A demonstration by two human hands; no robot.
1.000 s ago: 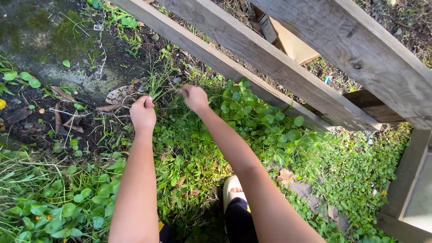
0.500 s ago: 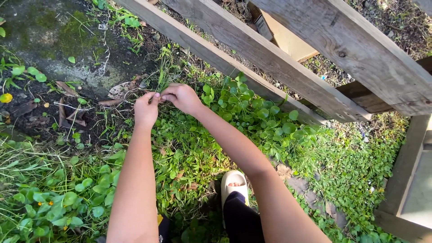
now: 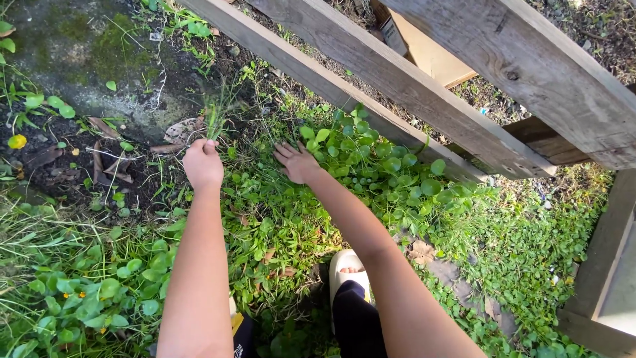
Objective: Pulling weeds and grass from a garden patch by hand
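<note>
My left hand (image 3: 203, 164) is closed around a small tuft of grass blades (image 3: 214, 119) that sticks up from the fist, over weedy ground. To its right, my right hand (image 3: 296, 161) reaches down with fingers spread into low green weeds (image 3: 278, 199), holding nothing. Round-leaved plants (image 3: 377, 162) grow just right of that hand, against the lower fence board.
Weathered wooden fence boards (image 3: 371, 73) run diagonally across the top right, with a post (image 3: 606, 265) at the right edge. Bare soil with dry leaves (image 3: 106, 166) and mossy concrete (image 3: 79, 59) lie at left. My foot in a pale sandal (image 3: 346, 268) stands below.
My hands were together at the grass half a second ago. Now they are apart: the left keeps the tuft, the right has dropped with fingers spread into the weeds.
</note>
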